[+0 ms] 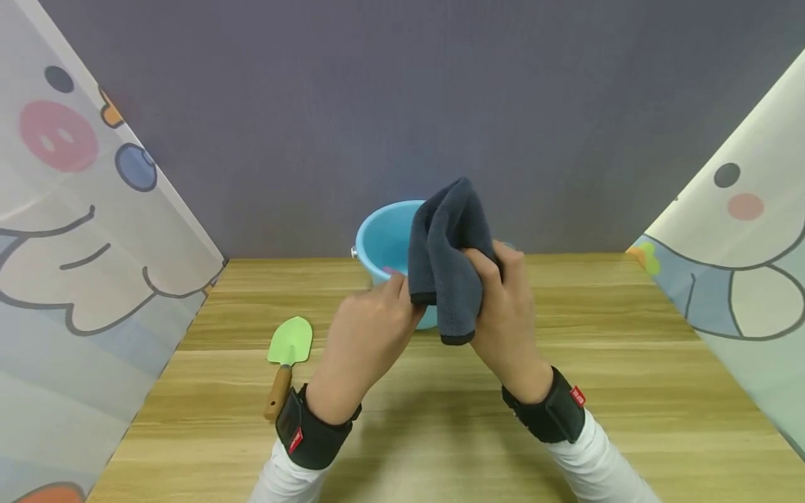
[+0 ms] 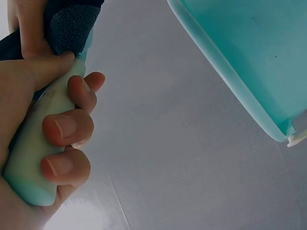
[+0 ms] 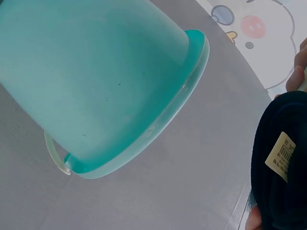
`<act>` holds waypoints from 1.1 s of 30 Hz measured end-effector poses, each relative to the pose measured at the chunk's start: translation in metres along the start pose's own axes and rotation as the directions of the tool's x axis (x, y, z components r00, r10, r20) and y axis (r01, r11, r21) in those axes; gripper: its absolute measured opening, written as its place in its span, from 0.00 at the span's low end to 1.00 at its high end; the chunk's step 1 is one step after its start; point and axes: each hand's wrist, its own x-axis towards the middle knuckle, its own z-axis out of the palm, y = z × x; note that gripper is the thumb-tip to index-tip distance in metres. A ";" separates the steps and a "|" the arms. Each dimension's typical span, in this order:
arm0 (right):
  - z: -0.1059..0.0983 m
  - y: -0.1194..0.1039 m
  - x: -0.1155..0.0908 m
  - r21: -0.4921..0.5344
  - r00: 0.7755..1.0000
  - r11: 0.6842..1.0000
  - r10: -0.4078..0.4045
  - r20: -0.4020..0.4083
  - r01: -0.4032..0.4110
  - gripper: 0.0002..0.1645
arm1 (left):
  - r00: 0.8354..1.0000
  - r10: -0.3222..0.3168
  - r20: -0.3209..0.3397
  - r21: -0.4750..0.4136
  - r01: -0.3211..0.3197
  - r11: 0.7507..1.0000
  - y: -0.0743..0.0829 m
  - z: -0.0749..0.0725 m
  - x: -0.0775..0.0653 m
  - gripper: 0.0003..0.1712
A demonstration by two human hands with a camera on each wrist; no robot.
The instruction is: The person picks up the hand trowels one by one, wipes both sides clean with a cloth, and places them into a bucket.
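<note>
My left hand (image 1: 371,328) curls its fingers round a pale handle (image 2: 43,129) with a teal butt end. Only a bit of teal shows beyond that handle; the rest of the tool is hidden under a dark blue-grey cloth (image 1: 449,244). With my right hand (image 1: 506,314) I grip the cloth, which drapes over the hidden part, and a white label (image 3: 282,155) shows on it in the right wrist view. Both hands are close together, in front of a light blue bucket (image 1: 380,237). The bucket stands upright, partly covered by cloth and hands in the head view.
To the left on the wooden table (image 1: 629,377) lies a green trowel (image 1: 291,342) with a brown handle. Something pinkish shows inside the bucket. A grey wall (image 1: 302,126) stands behind, and cartoon-printed sheets (image 1: 82,237) flank the table.
</note>
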 end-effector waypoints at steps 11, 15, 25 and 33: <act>0.002 0.002 0.000 0.006 1.000 1.000 -0.005 0.010 0.005 0.16 | 1.000 0.003 -0.007 -0.018 -0.003 1.000 -0.001 0.001 0.000 0.17; 0.002 0.001 -0.001 0.005 1.000 1.000 -0.001 0.004 0.001 0.17 | 1.000 0.001 -0.013 -0.033 -0.001 0.999 -0.001 0.001 0.000 0.17; 0.000 -0.001 -0.001 -0.002 1.000 1.000 0.020 -0.008 -0.020 0.15 | 1.000 0.011 -0.028 -0.059 -0.012 0.998 -0.002 0.002 -0.001 0.14; 0.000 -0.002 0.000 -0.015 0.999 0.999 0.035 -0.013 -0.036 0.14 | 1.000 0.014 -0.024 -0.036 -0.015 0.999 -0.003 0.002 -0.001 0.15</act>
